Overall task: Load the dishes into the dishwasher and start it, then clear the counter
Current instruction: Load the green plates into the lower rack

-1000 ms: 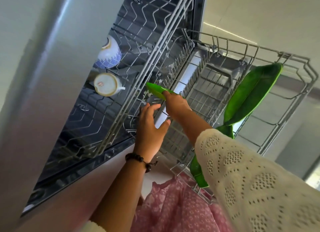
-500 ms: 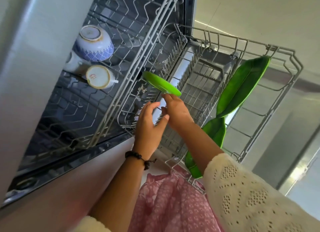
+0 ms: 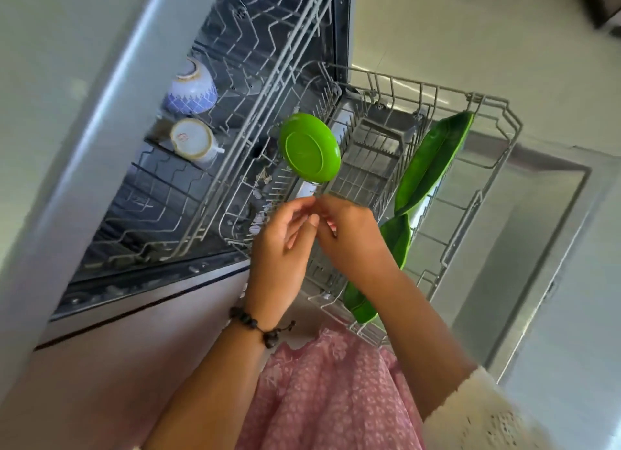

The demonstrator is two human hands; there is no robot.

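Currently hovering mid-frame over lower rack (image 3: pixel 497 113): left hand (image 3: pixel 282 248) and right hand (image 3: pixel 353 238), fingers loosely curled, tips nearly meeting, gripping nothing. Just beyond, round green plate (image 3: pixel 309 147) standing tilted in rack tines. Leaf-shaped green dishes (image 3: pixel 433 160) leaning right. Bowl (image 3: pixel 191 88) and cup (image 3: pixel 193 140) sitting upper left in upper rack (image 3: pixel 268 46).

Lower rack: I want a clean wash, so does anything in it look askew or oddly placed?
The round green plate stands tilted among the tines, no hand touching it. The long leaf-shaped dish leans diagonally along the rack's right side.
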